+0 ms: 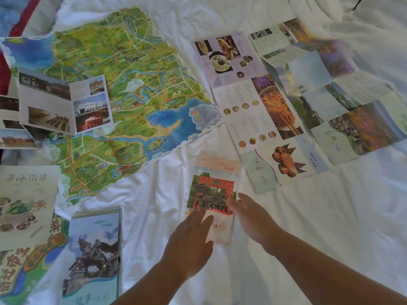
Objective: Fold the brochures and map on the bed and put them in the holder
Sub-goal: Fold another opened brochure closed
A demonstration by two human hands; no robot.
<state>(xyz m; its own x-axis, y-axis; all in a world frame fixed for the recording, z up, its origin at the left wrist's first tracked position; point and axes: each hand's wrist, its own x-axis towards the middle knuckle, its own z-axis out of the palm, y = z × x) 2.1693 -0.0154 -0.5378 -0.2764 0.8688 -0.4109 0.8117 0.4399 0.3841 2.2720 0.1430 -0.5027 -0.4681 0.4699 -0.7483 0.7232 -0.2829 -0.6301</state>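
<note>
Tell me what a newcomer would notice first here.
The big green-and-blue map lies unfolded across the upper left of the bed. Low in the centre, the left hand rests flat on a folded red-gate brochure, the right hand at its right edge. An unfolded food brochure spreads at upper right.

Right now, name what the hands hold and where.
Nothing gripped: left hand flat on the lower part of the folded red-gate brochure, right hand open at its right edge.
</note>
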